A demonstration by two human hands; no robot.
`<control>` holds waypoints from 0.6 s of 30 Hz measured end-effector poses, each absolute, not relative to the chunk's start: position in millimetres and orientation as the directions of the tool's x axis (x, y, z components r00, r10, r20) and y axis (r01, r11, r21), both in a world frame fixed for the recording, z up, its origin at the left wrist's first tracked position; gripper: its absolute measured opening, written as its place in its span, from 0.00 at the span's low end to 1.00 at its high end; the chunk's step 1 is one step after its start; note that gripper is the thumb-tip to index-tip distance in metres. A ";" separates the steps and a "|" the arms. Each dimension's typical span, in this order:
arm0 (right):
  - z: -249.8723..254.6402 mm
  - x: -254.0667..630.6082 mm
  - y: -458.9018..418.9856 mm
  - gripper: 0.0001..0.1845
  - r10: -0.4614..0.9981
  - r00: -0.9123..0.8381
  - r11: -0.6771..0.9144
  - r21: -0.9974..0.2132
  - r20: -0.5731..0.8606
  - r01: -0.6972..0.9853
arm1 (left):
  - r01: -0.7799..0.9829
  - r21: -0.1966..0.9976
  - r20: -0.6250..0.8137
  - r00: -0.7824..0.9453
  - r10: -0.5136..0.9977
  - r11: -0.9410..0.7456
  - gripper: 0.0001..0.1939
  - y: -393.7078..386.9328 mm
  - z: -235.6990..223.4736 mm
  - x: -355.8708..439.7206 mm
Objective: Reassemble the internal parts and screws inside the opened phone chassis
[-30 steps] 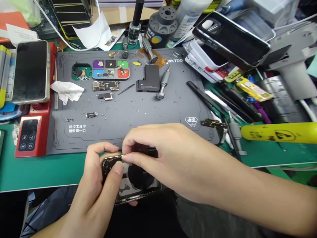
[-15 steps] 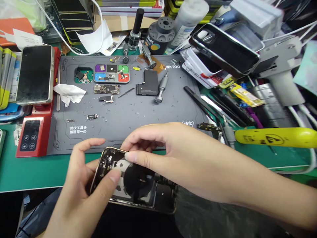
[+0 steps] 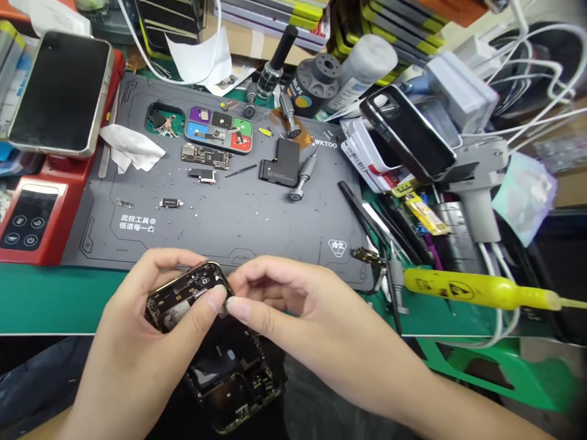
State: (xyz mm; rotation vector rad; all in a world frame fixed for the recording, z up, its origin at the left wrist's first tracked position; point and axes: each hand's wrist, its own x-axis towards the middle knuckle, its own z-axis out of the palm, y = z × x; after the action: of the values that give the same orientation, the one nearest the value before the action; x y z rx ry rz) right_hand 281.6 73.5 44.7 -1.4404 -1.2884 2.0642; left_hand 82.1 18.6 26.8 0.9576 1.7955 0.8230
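Observation:
An opened phone housing [image 3: 229, 348], with a dark inside, a round black pad and bare metal parts, hangs tilted over the front edge of the bench. My left hand [image 3: 151, 324] is wrapped around its upper end, thumb pressed on the inside near the rim. At the right long edge my right hand [image 3: 284, 311] pinches the housing's rim with thumb and curled fingers, close to the left thumb. The fingertips hide whether a small part is between them. On the mat beyond lie a logic board [image 3: 205, 156], a black L-shaped battery [image 3: 280, 162] and a grey screwdriver [image 3: 305, 174].
The grey mat [image 3: 247, 238] carries a coloured parts tray [image 3: 220, 146], a crumpled tissue [image 3: 132, 146] and small loose parts. Left stands a red device [image 3: 59, 201] with a phone [image 3: 62, 91] on top. Tweezers [image 3: 362, 211] and a yellow tool handle [image 3: 458, 288] lie right.
The phone housing has turned so its lower end points more downward, and both hands turned with it. My left index finger has come down onto the rim. The camera view has tilted.

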 end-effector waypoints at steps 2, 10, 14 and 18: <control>43.4 282.8 72.6 0.08 0.657 -0.425 -0.588 -0.776 -0.622 0.228 | 0.267 0.862 -0.378 -0.225 0.898 0.430 0.15 24.3 25.4 80.7; 46.8 285.6 72.9 0.06 0.748 -0.395 -0.422 -0.841 -0.534 0.337 | 0.217 0.890 -0.386 -0.111 0.916 0.401 0.05 28.7 25.2 73.4; 48.7 281.8 74.6 0.04 0.804 -0.373 -0.312 -0.862 -0.464 0.400 | 0.215 0.882 -0.412 -0.082 0.908 0.419 0.08 26.8 24.5 71.8; 50.5 278.7 77.2 0.03 0.816 -0.386 -0.265 -0.872 -0.430 0.411 | 0.221 0.886 -0.400 -0.080 0.913 0.407 0.08 27.1 21.0 71.6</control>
State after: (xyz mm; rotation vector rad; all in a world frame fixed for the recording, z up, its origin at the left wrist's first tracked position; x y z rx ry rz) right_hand 278.7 77.2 50.5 -1.4976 -1.6529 1.6918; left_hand 71.6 27.1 21.0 1.0354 1.5711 0.7923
